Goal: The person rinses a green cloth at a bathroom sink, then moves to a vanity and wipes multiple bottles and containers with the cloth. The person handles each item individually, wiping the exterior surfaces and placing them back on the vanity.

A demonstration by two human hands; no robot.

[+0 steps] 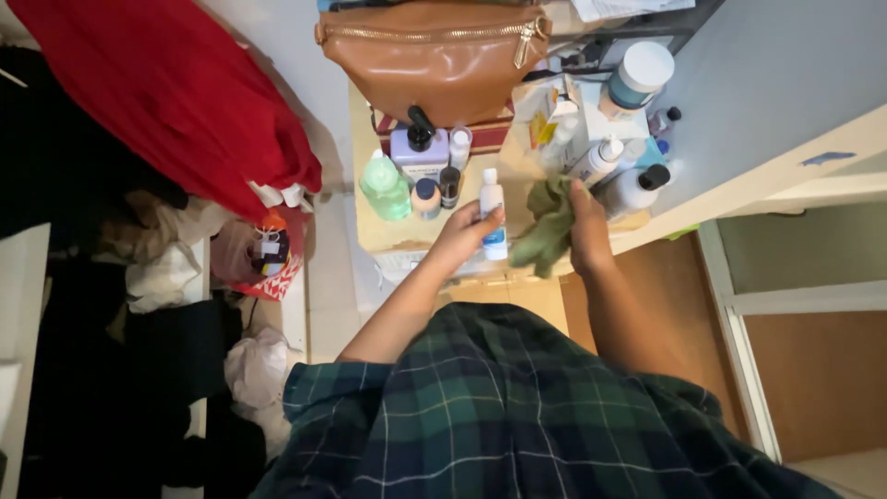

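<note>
Small white bottle (492, 214): smooth plastic, slight gloss. Green cloth (547, 226): soft, matt, crumpled weave. Tan bag (434, 55): smooth leather-like surface, low sheen, metal zip. Shelf top (388, 236): pale wood look, matt. Green bottle (383, 185): translucent plastic. Red fabric (176, 92): matt cloth.

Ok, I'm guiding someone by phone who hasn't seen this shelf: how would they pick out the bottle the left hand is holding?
Find the tan zipped bag at the back of the crowded shelf. Come toward the front edge, right of the green bottle. There the left hand grips a slim white bottle with a white cap and blue label, beside the green cloth in the right hand.
</note>
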